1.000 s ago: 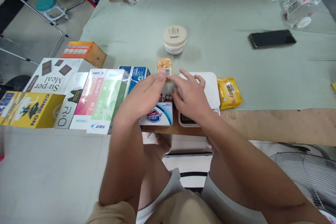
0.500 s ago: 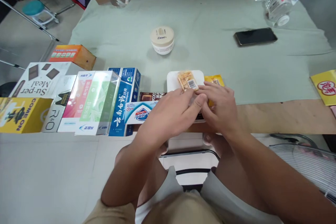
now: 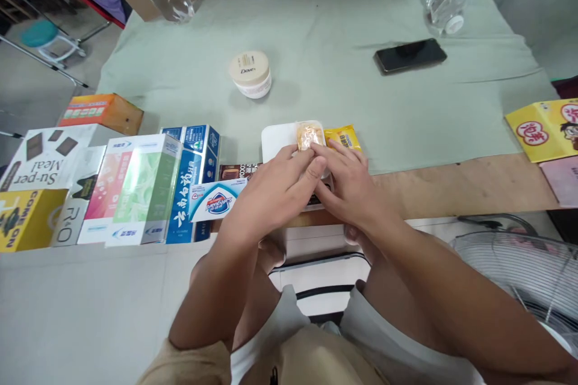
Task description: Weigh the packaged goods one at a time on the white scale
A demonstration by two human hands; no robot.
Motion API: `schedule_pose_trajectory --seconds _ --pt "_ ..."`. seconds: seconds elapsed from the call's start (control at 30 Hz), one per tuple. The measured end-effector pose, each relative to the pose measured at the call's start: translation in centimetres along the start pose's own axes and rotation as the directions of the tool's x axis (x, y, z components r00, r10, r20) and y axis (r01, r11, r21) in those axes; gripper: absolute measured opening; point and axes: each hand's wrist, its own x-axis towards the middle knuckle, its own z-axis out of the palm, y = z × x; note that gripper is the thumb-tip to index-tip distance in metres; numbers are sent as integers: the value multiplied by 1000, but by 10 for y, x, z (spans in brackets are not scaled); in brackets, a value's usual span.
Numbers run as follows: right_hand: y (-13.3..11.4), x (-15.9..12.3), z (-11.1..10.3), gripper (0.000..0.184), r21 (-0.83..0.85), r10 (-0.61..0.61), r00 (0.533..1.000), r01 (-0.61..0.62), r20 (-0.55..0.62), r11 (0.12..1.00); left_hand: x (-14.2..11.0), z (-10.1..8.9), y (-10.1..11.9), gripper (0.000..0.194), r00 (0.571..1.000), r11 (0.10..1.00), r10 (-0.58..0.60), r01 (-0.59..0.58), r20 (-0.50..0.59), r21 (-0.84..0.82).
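My left hand and my right hand meet over a white tray at the table's near edge. Between their fingertips is a small clear-wrapped snack packet, pale yellow, at the tray's right side. Both sets of fingers reach forward, closed on the packet's near edge, which they cover. The left thumb rests beside the right fingers. A yellow packet lies just beyond the right fingers. Left of my left hand are a Safeguard soap box and a dark brown box, partly covered.
Several boxes line the left edge, among them a blue toothpaste box and a green-and-white box. A Dove jar, a phone and a clear bottle stand or lie farther back. A yellow box is at right.
The snack packet has turned and tipped between my fingers; its barcode no longer shows. My view has shifted a little to the right, so things appear farther left.
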Motion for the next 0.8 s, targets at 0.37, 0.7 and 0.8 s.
schedule_pose_trajectory --seconds 0.37,0.7,0.8 --pt "65 -13 -46 57 300 30 934 83 -356 950 -15 5 5 53 950 881 241 -299 -197 -366" --pt "103 -49 -74 41 -156 -127 986 143 107 977 -7 7 1 49 951 883 125 -236 -281 -405" --pt "99 -47 -66 42 -230 -125 984 151 124 961 -7 7 0 53 938 844 108 -262 -330 -468"
